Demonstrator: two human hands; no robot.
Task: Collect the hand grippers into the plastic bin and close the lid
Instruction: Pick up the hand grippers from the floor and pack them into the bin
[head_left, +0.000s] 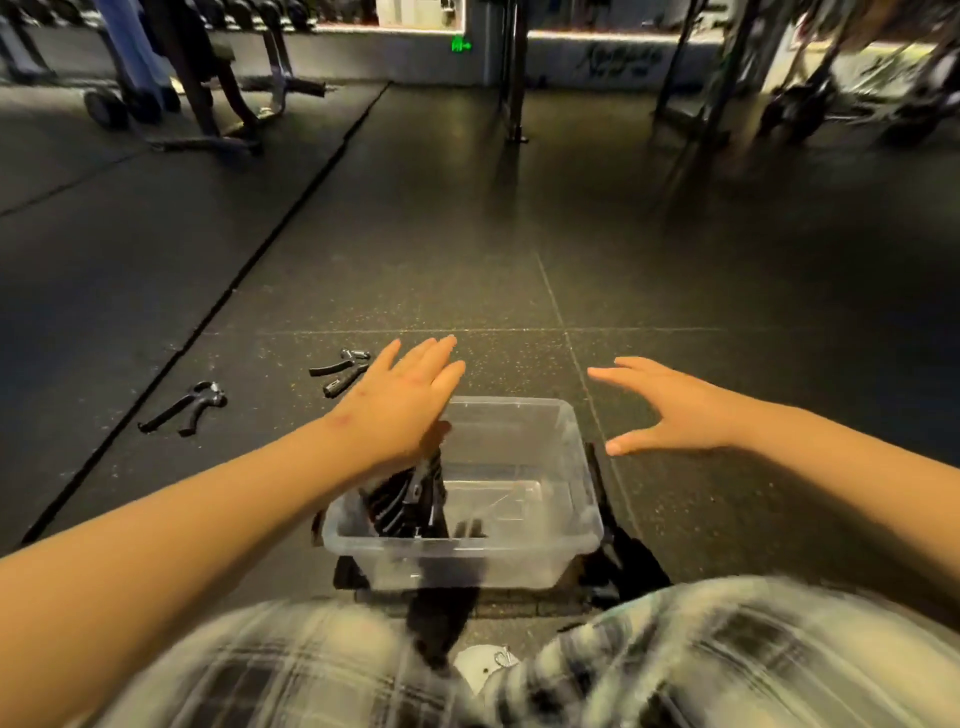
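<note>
A clear plastic bin (571, 499) stands on the dark gym floor in front of my knees, lid off. Black hand grippers (410, 499) lie blurred in its left half, right under my left hand. My left hand (405, 400) hovers over the bin's far left corner, fingers spread, holding nothing. My right hand (670, 405) floats open, palm down, just past the bin's far right corner. Two more black hand grippers lie on the floor to the left: one (340, 371) beside my left hand, another (187, 408) farther left.
A black object (631, 564) sticks out from under the bin at the right. Weight racks and benches (208, 78) line the far left, machine frames (779, 88) the far right. A person's legs (132, 47) stand at the top left. My plaid-trousered knees (727, 660) fill the bottom.
</note>
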